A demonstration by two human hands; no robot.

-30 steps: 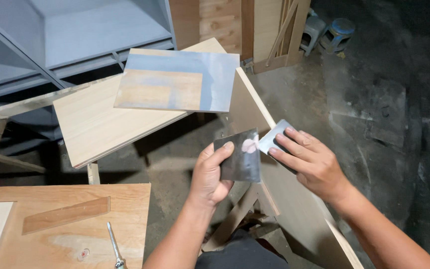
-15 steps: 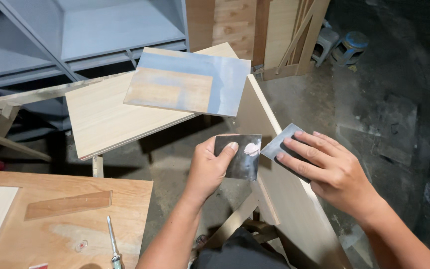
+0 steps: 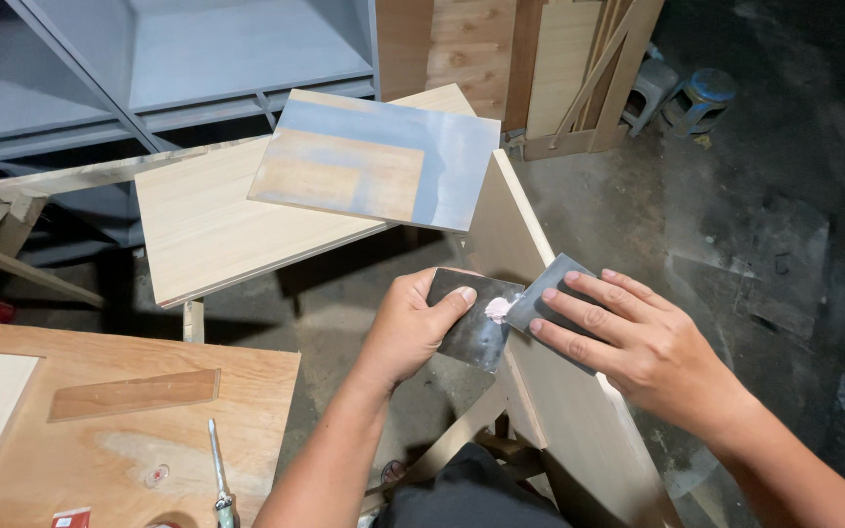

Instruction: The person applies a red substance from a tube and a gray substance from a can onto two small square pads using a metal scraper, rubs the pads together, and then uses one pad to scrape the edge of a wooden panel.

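Partly, right hand (image 3: 638, 347) covers second scraper (image 3: 555, 293).

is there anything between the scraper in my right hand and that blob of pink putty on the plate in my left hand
Nothing visible. The right hand presses its grey scraper so that its corner meets the pink putty on the dark plate held by the left hand. The left thumb sits beside the putty, not across it.

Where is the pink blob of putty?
The putty is mid-frame in the head view, on the dark metal plate held by the left hand, where the scraper under the right hand meets it.
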